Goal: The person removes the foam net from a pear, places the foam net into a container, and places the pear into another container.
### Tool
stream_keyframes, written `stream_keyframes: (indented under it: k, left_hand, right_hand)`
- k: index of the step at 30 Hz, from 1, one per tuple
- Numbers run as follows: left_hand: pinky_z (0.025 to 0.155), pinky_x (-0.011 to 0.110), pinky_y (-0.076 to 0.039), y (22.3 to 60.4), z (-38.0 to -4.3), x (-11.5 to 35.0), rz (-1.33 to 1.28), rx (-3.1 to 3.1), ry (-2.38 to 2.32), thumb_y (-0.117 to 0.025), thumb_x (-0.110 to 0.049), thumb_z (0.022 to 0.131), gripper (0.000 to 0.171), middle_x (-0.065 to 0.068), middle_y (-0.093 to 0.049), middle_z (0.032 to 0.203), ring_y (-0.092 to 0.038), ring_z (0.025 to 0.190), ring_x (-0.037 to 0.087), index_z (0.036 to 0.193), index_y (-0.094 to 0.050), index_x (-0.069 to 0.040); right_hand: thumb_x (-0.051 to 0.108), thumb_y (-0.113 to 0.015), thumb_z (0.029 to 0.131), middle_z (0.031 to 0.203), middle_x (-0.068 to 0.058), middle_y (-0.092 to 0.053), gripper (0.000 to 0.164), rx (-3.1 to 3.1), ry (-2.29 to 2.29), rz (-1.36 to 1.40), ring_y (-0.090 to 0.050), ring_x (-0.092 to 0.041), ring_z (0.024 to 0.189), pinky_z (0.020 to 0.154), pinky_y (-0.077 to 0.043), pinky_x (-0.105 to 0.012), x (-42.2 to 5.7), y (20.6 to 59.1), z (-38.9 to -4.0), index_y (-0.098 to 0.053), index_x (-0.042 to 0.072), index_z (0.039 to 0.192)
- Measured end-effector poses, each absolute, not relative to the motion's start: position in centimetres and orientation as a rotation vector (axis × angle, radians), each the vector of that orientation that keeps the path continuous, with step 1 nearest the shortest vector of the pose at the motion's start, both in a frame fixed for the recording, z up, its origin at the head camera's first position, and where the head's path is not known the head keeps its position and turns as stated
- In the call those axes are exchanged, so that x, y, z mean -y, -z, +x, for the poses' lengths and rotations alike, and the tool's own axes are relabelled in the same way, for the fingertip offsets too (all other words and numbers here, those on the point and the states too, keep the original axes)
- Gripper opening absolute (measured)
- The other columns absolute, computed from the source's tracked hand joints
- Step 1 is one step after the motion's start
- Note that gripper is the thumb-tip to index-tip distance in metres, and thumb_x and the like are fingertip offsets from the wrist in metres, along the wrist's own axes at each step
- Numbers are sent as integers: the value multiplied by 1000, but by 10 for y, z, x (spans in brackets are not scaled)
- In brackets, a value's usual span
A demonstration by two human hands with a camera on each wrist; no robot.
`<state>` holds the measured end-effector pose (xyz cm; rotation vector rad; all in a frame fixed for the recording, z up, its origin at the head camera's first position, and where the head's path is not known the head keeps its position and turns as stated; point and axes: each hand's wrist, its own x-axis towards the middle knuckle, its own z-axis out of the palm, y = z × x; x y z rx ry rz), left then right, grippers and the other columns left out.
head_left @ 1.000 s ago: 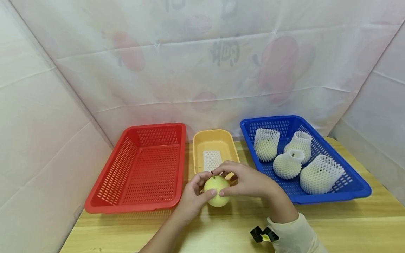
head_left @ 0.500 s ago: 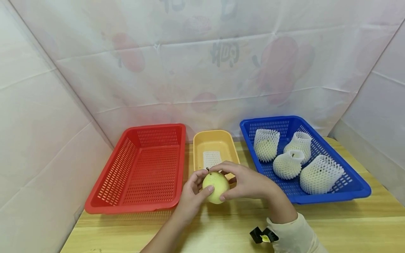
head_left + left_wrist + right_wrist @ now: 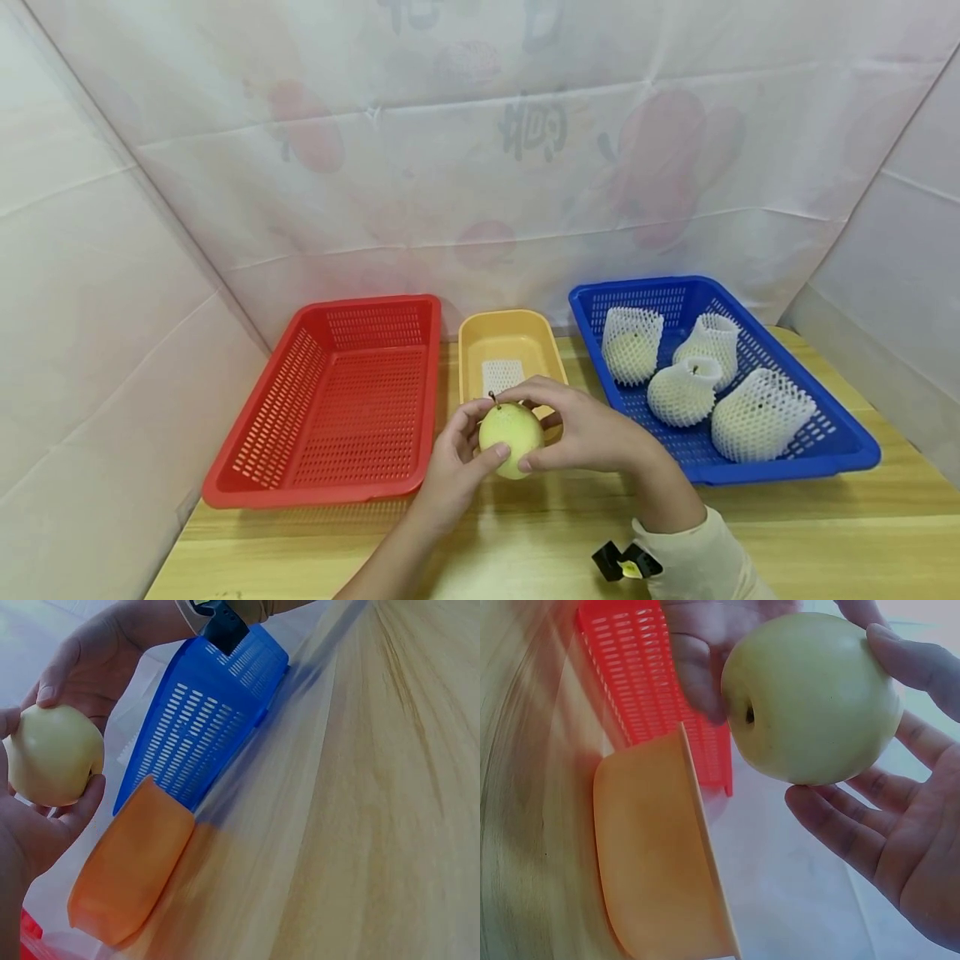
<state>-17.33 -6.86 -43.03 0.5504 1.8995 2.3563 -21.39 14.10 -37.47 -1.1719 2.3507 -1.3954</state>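
Note:
A pale yellow-green pear (image 3: 512, 439) is held above the table between both hands, bare, its dark stem tilted up to the left. The left hand (image 3: 452, 468) grips its left side, thumb across the front. From the right, the right hand (image 3: 592, 429) holds it with thumb low in front and fingers reaching over behind the top. The dark hollow at the bottom of the pear (image 3: 817, 697) shows in the right wrist view. Behind the hands, a flat white foam net (image 3: 502, 377) lies in a yellow tray (image 3: 467, 354), partly hidden by them.
A red perforated basket (image 3: 318, 497) stands to the left. On the right, a blue basket (image 3: 795, 467) holds several pears in white foam nets, among them a near netted pear (image 3: 757, 417). A white printed cloth (image 3: 450, 192) hangs behind the wooden table (image 3: 517, 550).
The pear has risen slightly and turned in the hands, its stem shifting left. Both hands keep their hold with small finger movements. Baskets and tray stay in place.

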Motion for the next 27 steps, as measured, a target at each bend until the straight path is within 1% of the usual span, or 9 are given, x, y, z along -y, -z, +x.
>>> stream_keyframes:
  k: [4, 8, 13, 17, 21, 24, 27]
  left_hand:
    - [93, 29, -54, 428, -172, 69, 565, -1928, -2369, -65, -6, 90, 54, 13, -47, 135, -52, 121, 25, 138, -40, -3]
    - [95, 29, -54, 424, -171, 70, 594, -1968, -2382, -65, -7, 90, 54, 15, -47, 137, -52, 121, 25, 138, -41, -3]
    - [92, 30, -56, 419, -171, 74, 645, -1965, -2429, -63, -6, 90, 55, 18, -47, 138, -56, 120, 25, 140, -39, -3]
    - [89, 30, -57, 414, -171, 76, 657, -1948, -2465, -62, -3, 91, 53, 16, -45, 138, -57, 120, 25, 139, -39, -2]
    - [89, 29, -57, 408, -170, 77, 668, -1990, -2476, -61, 0, 89, 49, 14, -46, 135, -55, 120, 25, 135, -43, 0]
    - [91, 28, -55, 402, -169, 78, 661, -2044, -2469, -61, 0, 88, 48, 14, -49, 133, -53, 120, 24, 134, -46, -1]
    - [91, 26, -54, 394, -168, 83, 635, -2114, -2439, -61, -1, 89, 46, 13, -51, 132, -52, 119, 23, 133, -48, -3]
  right_hand:
    - [25, -82, 81, 133, -1, -53, 63, -2317, 1425, -1167, -55, -24, 112, 86, -57, -29, -140, 374, -214, -54, 22, 137]
    - [22, -80, 83, 134, -4, -51, 63, -2276, 1468, -1182, -54, -28, 114, 90, -56, -31, -140, 375, -215, -51, 21, 139]
    - [16, -77, 85, 137, -2, -50, 62, -2240, 1515, -1227, -54, -26, 118, 92, -55, -34, -137, 374, -215, -50, 23, 140]
    - [14, -75, 87, 139, -2, -50, 61, -2199, 1555, -1259, -55, -24, 119, 92, -56, -35, -134, 375, -216, -48, 21, 141]
    - [10, -76, 86, 141, -1, -50, 62, -2174, 1616, -1252, -55, -25, 118, 90, -57, -37, -129, 374, -216, -49, 20, 141]
    - [9, -78, 83, 142, 0, -50, 64, -2193, 1663, -1241, -54, -27, 117, 86, -58, -38, -125, 373, -215, -51, 21, 140]
    - [11, -80, 82, 140, -1, -52, 64, -2258, 1683, -1238, -55, -29, 116, 84, -59, -37, -119, 371, -215, -52, 21, 139]
